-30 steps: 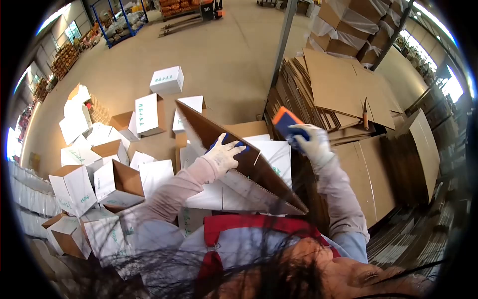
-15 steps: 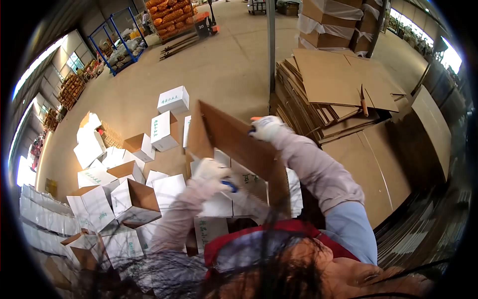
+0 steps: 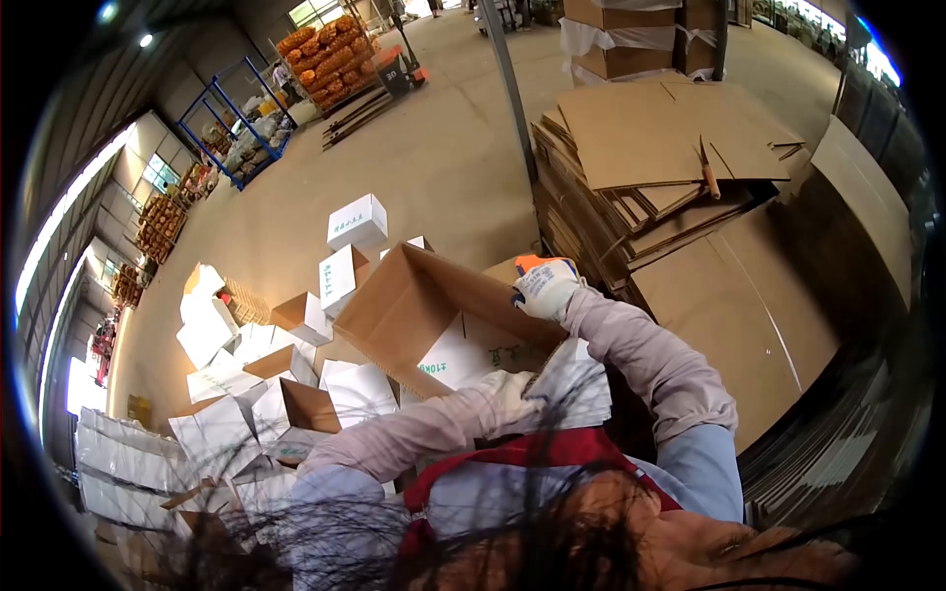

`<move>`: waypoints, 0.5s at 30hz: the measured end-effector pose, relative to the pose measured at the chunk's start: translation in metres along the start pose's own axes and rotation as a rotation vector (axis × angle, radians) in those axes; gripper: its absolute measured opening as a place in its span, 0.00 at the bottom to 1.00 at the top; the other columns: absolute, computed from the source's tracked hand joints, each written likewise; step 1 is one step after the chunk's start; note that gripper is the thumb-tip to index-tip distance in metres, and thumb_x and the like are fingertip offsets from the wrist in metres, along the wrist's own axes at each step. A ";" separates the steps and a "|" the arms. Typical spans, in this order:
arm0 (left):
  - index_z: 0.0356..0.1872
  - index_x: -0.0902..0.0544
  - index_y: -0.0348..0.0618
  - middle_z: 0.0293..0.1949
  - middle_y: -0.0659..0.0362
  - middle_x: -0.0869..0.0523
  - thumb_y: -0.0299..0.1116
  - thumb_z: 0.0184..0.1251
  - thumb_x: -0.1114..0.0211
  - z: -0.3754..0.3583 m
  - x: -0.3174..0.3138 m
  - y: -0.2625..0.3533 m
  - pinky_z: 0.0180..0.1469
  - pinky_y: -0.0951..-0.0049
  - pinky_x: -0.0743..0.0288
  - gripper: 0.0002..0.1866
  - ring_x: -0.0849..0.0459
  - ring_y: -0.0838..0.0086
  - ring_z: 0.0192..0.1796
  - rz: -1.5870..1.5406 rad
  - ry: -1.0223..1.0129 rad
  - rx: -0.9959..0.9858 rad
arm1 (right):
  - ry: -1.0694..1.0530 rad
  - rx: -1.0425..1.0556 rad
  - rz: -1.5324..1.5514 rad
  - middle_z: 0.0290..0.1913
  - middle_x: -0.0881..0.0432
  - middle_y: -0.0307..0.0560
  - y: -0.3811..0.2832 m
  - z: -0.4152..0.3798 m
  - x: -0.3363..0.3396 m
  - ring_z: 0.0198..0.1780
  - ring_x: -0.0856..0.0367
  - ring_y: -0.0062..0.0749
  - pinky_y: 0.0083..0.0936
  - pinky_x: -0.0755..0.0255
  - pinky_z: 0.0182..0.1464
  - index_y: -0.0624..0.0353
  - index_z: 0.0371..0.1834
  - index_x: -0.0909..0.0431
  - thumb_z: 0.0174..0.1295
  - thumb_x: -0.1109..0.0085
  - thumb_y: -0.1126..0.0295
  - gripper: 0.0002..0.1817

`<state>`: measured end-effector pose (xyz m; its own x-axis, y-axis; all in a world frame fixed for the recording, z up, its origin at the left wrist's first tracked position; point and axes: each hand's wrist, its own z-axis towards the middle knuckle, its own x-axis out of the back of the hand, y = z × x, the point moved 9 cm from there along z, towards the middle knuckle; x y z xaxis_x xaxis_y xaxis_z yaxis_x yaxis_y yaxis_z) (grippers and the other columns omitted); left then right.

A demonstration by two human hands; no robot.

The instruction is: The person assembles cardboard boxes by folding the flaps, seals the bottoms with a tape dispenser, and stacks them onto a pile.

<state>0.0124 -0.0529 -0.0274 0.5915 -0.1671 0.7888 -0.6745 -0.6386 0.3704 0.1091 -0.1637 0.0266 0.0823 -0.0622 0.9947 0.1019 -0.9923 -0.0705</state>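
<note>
A cardboard box [image 3: 434, 295], brown inside, is opened out in front of me, and white boxes show through its frame. My right hand [image 3: 545, 288], in a white glove with orange and blue patches, is closed on its far right edge. On the near side, my left hand [image 3: 507, 399] in a white glove has its fingers curled at the box's lower edge, partly hidden by strands of hair. Below and around the carton lie white boxes [image 3: 360, 396] with green print.
A stack of flat cardboard sheets [image 3: 670, 138] rises at the right, with a wooden-handled knife [image 3: 709, 175] on top. A metal post [image 3: 507, 89] stands beside it. Several open white boxes [image 3: 296, 409] crowd the left. Bundled white sheets [image 3: 123, 458] lie at the near left.
The box has opened out wider and tipped flatter. My left hand has moved right along the near side, and my right hand has shifted slightly down and right. The view has turned somewhat.
</note>
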 end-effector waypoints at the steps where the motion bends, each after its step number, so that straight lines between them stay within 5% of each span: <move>1: 0.56 0.26 0.40 0.41 0.48 0.16 0.45 0.58 0.35 0.008 -0.008 -0.015 0.41 0.73 0.23 0.27 0.17 0.73 0.40 -0.076 -0.061 0.062 | -0.012 0.005 0.008 0.42 0.17 0.42 0.004 0.000 -0.004 0.44 0.17 0.38 0.38 0.25 0.40 0.47 0.41 0.16 0.59 0.51 0.55 0.16; 2: 0.53 0.24 0.40 0.38 0.47 0.16 0.47 0.58 0.35 0.015 -0.019 -0.034 0.39 0.71 0.22 0.27 0.16 0.72 0.37 -0.155 -0.125 0.127 | -0.010 0.035 0.011 0.42 0.17 0.42 0.005 0.002 -0.005 0.44 0.17 0.38 0.38 0.25 0.40 0.47 0.41 0.16 0.59 0.51 0.55 0.16; 3: 0.48 0.21 0.39 0.36 0.46 0.16 0.45 0.58 0.35 0.024 -0.025 -0.059 0.37 0.72 0.22 0.23 0.15 0.70 0.35 -0.453 -0.165 -0.021 | -0.011 0.069 0.016 0.42 0.17 0.41 0.002 0.003 -0.006 0.45 0.18 0.39 0.39 0.25 0.39 0.47 0.41 0.16 0.59 0.51 0.55 0.16; 5: 0.44 0.18 0.40 0.38 0.47 0.15 0.60 0.52 0.38 0.029 -0.062 -0.129 0.47 0.63 0.26 0.31 0.16 0.59 0.40 -0.990 -0.333 0.245 | 0.006 0.080 0.010 0.42 0.18 0.41 -0.009 0.004 -0.001 0.45 0.18 0.39 0.39 0.25 0.39 0.47 0.41 0.16 0.59 0.51 0.54 0.16; 6: 0.44 0.18 0.40 0.38 0.47 0.15 0.60 0.52 0.38 0.042 -0.061 -0.139 0.47 0.63 0.26 0.31 0.16 0.59 0.40 -0.993 -0.326 0.241 | -0.009 0.057 -0.003 0.41 0.17 0.41 -0.012 0.007 0.000 0.45 0.18 0.38 0.38 0.25 0.39 0.47 0.40 0.16 0.59 0.51 0.55 0.16; 9: 0.45 0.18 0.42 0.40 0.48 0.15 0.61 0.54 0.39 0.064 -0.058 -0.169 0.50 0.62 0.25 0.31 0.16 0.60 0.42 0.105 -0.478 0.425 | -0.045 0.050 -0.016 0.37 0.16 0.42 -0.016 0.008 -0.003 0.41 0.17 0.37 0.35 0.25 0.40 0.49 0.36 0.16 0.59 0.51 0.55 0.16; 11: 0.54 0.23 0.48 0.51 0.49 0.19 0.61 0.56 0.41 0.060 -0.021 -0.133 0.57 0.55 0.30 0.32 0.21 0.59 0.53 0.331 -0.362 0.351 | 0.029 0.053 0.031 0.35 0.15 0.44 -0.012 0.002 -0.003 0.39 0.16 0.37 0.35 0.25 0.39 0.50 0.34 0.16 0.59 0.51 0.56 0.15; 14: 0.65 0.35 0.48 0.64 0.52 0.32 0.55 0.57 0.42 0.026 0.112 -0.125 0.67 0.46 0.49 0.36 0.37 0.57 0.67 0.679 0.526 0.320 | 0.015 0.038 0.008 0.34 0.16 0.46 -0.015 -0.002 0.011 0.37 0.16 0.39 0.36 0.26 0.38 0.48 0.37 0.18 0.59 0.51 0.57 0.13; 15: 0.58 0.29 0.50 0.58 0.55 0.27 0.50 0.57 0.40 -0.012 0.166 -0.126 0.67 0.53 0.49 0.28 0.35 0.62 0.65 0.639 0.798 0.416 | -0.002 0.019 0.011 0.33 0.16 0.46 -0.017 -0.003 0.009 0.37 0.17 0.40 0.37 0.26 0.37 0.47 0.38 0.19 0.59 0.51 0.57 0.13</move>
<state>0.1905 0.0092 0.0626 -0.3696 -0.1188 0.9216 -0.4643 -0.8355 -0.2939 0.1056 -0.1479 0.0369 0.0857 -0.0727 0.9937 0.1203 -0.9893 -0.0827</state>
